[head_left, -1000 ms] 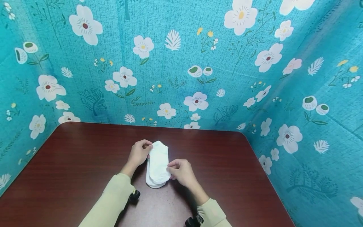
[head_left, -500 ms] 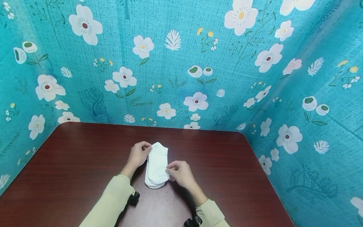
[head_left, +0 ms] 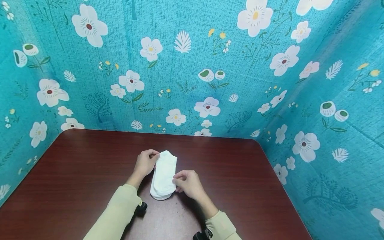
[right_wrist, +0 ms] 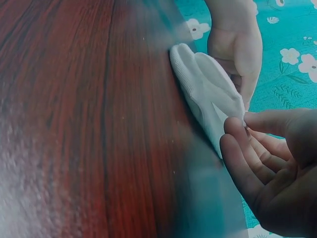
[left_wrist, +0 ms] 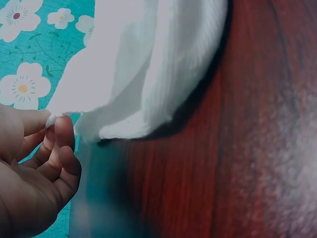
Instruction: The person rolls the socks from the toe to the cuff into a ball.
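Observation:
Two white socks lie one over the other, the upper sock (head_left: 166, 171) nearly covering the lower sock (head_left: 156, 195), whose edge peeks out at the left and near end. My left hand (head_left: 145, 162) pinches the upper sock's far left corner between thumb and finger; the left wrist view shows that corner lifted, with the sock fabric (left_wrist: 124, 64) hanging in folds. On the opposite side, my right hand (head_left: 189, 183) pinches the right edge of the upper sock toward its near end. In the right wrist view, the pinched edge is raised above the layer beneath.
The socks are on a dark red-brown wooden table (head_left: 240, 186) with rounded far corners. A turquoise floral curtain (head_left: 186, 86) hangs behind it and along both sides. Each wrist wears a black camera, such as the left camera (head_left: 141, 209).
The socks have shifted slightly left, their near end most of all. My right hand has moved a little left with them, while my left hand keeps its pinch nearly in place.

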{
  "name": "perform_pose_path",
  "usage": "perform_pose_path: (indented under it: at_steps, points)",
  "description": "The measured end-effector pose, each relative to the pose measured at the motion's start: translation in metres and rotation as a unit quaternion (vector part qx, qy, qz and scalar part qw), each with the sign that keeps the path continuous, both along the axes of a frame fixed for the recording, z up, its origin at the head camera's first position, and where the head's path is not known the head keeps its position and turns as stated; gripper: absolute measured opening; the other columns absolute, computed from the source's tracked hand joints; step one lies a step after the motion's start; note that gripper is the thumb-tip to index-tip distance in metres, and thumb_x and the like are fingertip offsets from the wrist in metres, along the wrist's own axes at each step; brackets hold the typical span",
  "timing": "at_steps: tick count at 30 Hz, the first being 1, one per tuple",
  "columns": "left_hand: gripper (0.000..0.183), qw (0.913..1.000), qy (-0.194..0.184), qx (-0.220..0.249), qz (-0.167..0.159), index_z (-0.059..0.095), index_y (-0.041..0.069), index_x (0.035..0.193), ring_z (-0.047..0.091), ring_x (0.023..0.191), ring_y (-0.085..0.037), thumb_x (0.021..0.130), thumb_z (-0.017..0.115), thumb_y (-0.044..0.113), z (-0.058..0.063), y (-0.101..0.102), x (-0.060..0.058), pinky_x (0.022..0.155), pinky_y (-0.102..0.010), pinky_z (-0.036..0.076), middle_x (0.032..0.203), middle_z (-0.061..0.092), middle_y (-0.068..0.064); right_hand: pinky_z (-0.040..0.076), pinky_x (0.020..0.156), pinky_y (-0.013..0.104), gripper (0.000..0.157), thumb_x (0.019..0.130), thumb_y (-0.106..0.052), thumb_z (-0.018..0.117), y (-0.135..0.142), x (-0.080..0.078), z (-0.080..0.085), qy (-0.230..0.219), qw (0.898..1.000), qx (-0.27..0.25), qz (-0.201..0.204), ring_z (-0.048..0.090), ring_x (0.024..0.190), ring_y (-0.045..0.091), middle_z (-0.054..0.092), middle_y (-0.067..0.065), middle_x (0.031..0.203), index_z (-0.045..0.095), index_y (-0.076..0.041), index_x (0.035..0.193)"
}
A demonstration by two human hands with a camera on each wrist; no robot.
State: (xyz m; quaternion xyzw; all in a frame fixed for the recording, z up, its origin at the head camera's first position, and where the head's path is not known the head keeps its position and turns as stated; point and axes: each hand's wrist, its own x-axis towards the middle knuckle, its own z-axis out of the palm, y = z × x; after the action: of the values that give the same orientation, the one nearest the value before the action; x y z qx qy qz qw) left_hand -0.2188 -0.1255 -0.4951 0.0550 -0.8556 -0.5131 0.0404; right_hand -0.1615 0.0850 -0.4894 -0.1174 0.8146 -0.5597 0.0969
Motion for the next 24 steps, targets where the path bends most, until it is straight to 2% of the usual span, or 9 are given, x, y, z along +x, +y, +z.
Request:
perform_pose_path:
  at_steps: [8, 14, 17, 21, 24]
  points:
    - [0.017, 0.9999, 0.003, -0.009, 0.006, 0.074, 0.005, 0.106, 0.059, 0.059, -0.016, 0.099, 0.062, 0.016, 0.002, -0.002, 0.0, 0.058, -0.031, 0.049, 0.079, 0.065, -0.006, 0.058, 0.053, 0.035, 0.011, 0.088, 0.0, 0.073, -0.005, 0.002, 0.002, -0.019, 0.999, -0.029, 0.006, 0.067, 0.053, 0.019, 0.071, 0.011, 0.071, 0.072, 0.007, 0.096]
    - [0.019, 0.9996, 0.002, -0.026, 0.011, 0.075, 0.006, 0.107, 0.061, 0.077, -0.02, 0.1, 0.062, 0.017, 0.002, -0.003, -0.001, 0.07, -0.036, 0.05, 0.091, 0.07, -0.007, 0.057, 0.052, 0.034, 0.01, 0.088, 0.0, 0.072, -0.008, 0.004, 0.003, -0.024, 0.999, -0.039, 0.01, 0.066, 0.052, 0.016, 0.071, 0.011, 0.07, 0.072, 0.007, 0.095]
    - [0.019, 0.9994, 0.006, -0.032, 0.011, 0.075, 0.005, 0.107, 0.062, 0.084, -0.023, 0.099, 0.062, 0.017, 0.0, -0.004, -0.001, 0.075, -0.039, 0.05, 0.095, 0.071, -0.008, 0.057, 0.052, 0.035, 0.009, 0.088, 0.0, 0.072, -0.01, 0.004, 0.002, -0.028, 0.999, -0.038, 0.01, 0.066, 0.052, 0.017, 0.071, 0.012, 0.07, 0.072, 0.006, 0.094]
    - [0.019, 0.9993, 0.009, -0.033, 0.012, 0.075, 0.004, 0.106, 0.063, 0.086, -0.024, 0.099, 0.062, 0.016, -0.002, -0.004, -0.001, 0.077, -0.041, 0.05, 0.097, 0.072, -0.01, 0.058, 0.052, 0.036, 0.009, 0.088, 0.0, 0.073, -0.011, 0.005, 0.001, -0.028, 0.999, -0.042, 0.011, 0.068, 0.054, 0.024, 0.071, 0.014, 0.072, 0.072, 0.006, 0.094]
    - [0.019, 0.9992, 0.01, -0.036, 0.013, 0.075, 0.004, 0.107, 0.063, 0.088, -0.025, 0.099, 0.062, 0.015, -0.005, -0.005, -0.002, 0.079, -0.043, 0.05, 0.098, 0.072, -0.01, 0.058, 0.053, 0.037, 0.009, 0.088, 0.0, 0.072, -0.012, 0.005, -0.001, -0.035, 0.998, -0.041, 0.012, 0.068, 0.054, 0.024, 0.071, 0.013, 0.072, 0.072, 0.006, 0.094]
